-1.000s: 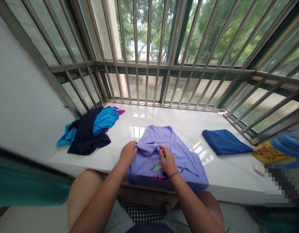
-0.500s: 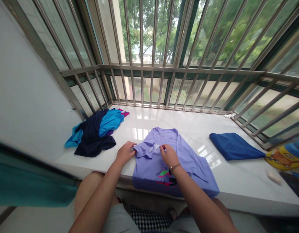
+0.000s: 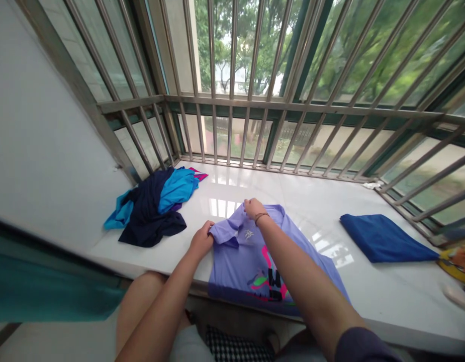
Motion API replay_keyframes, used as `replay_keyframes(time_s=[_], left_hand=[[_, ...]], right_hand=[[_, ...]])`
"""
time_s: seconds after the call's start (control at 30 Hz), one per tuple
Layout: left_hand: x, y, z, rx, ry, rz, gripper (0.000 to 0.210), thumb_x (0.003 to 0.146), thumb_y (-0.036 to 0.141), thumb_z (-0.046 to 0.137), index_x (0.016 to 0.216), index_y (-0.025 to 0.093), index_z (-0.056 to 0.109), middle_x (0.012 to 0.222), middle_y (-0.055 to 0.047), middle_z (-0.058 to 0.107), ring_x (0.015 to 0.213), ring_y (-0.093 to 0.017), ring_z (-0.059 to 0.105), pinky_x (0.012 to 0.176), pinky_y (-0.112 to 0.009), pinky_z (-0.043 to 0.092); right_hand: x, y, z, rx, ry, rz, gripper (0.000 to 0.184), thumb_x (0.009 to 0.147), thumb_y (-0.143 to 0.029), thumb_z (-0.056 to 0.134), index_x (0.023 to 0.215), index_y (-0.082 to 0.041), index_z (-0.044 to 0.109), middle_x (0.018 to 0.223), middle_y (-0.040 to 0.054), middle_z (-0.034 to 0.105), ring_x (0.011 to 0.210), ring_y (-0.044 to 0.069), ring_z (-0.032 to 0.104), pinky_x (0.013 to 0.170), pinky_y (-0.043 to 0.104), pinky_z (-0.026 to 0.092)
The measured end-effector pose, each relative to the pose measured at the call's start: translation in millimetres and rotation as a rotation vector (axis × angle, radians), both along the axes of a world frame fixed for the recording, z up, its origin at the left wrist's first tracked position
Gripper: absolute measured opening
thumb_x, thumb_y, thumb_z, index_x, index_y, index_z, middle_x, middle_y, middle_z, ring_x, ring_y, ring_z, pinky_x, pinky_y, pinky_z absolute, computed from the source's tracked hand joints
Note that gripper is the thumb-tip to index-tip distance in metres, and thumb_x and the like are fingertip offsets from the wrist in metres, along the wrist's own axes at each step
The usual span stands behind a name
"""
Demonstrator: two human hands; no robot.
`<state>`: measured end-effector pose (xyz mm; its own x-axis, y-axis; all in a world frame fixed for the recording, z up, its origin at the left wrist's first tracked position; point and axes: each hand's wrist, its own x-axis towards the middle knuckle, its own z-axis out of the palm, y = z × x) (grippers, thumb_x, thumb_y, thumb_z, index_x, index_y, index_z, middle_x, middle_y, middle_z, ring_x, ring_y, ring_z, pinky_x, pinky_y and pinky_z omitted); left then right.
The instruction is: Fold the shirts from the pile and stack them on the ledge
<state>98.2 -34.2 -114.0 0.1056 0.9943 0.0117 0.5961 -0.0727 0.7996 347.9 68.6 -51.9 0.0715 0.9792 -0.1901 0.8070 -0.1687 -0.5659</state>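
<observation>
A lavender T-shirt (image 3: 251,261) with a bright printed design lies spread on the white ledge, its lower edge hanging over the front. My left hand (image 3: 202,240) pinches the end of its left sleeve. At the shoulder beside the collar, my right hand (image 3: 254,208) is closed on the fabric, and the sleeve is stretched between both hands. My right forearm covers part of the print and the shirt's right side.
Crumpled dark navy and bright blue clothes (image 3: 151,206) lie at the left of the ledge (image 3: 311,193). A folded blue garment (image 3: 386,239) sits on the right, near a yellow item (image 3: 458,262). Metal window bars (image 3: 247,133) line the back. A teal curtain (image 3: 47,281) hangs at left.
My right hand has moved from the shirt's chest up to the shoulder by the collar and grips there. My left hand stays at the sleeve end. The view has shifted slightly right to left.
</observation>
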Motion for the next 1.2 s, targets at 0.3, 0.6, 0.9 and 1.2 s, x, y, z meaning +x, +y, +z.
replay_keyframes(time_s=[0.3,0.6,0.9,1.2], left_hand=[[9,-10,5.8,0.047,0.119,-0.116,0.035,0.089,0.020,0.066,0.122,0.029,0.062,0.094,0.002,0.079,0.087,-0.021,0.075,0.072,-0.027,0.043],[10,-13,6.7,0.174,0.210,-0.217,0.050,0.076,0.001,0.059,0.114,0.028,0.076,0.097,0.000,0.078,0.092,-0.020,0.072,0.082,-0.028,0.047],[10,-17,5.3,0.254,0.254,-0.366,0.050,0.072,-0.001,0.062,0.110,0.027,0.079,0.094,-0.001,0.073,0.086,-0.019,0.068,0.085,-0.032,0.045],[11,-20,0.6,0.310,0.278,-0.412,0.040,0.079,0.004,0.069,0.111,0.026,0.079,0.097,-0.002,0.078,0.093,-0.022,0.072,0.092,-0.036,0.046]], right_hand=[[-18,-82,-21.6,-0.081,0.135,0.154,0.033,0.090,-0.037,0.074,0.062,-0.021,0.063,0.063,0.0032,0.065,0.066,0.020,0.063,0.068,0.030,0.044],[-9,-156,-12.9,0.252,0.487,-0.061,0.033,0.110,-0.047,0.030,0.096,-0.026,0.052,0.075,0.0014,0.069,0.074,0.021,0.069,0.071,0.030,0.052],[59,-202,-49.1,0.059,0.325,-0.080,0.031,0.105,-0.043,0.045,0.081,-0.028,0.059,0.066,0.0014,0.067,0.053,0.020,0.062,0.054,0.031,0.042],[65,-124,-8.6,0.022,-0.180,0.001,0.045,0.105,-0.055,0.052,0.097,-0.020,0.077,0.096,0.0169,0.080,0.091,0.030,0.076,0.073,0.035,0.046]])
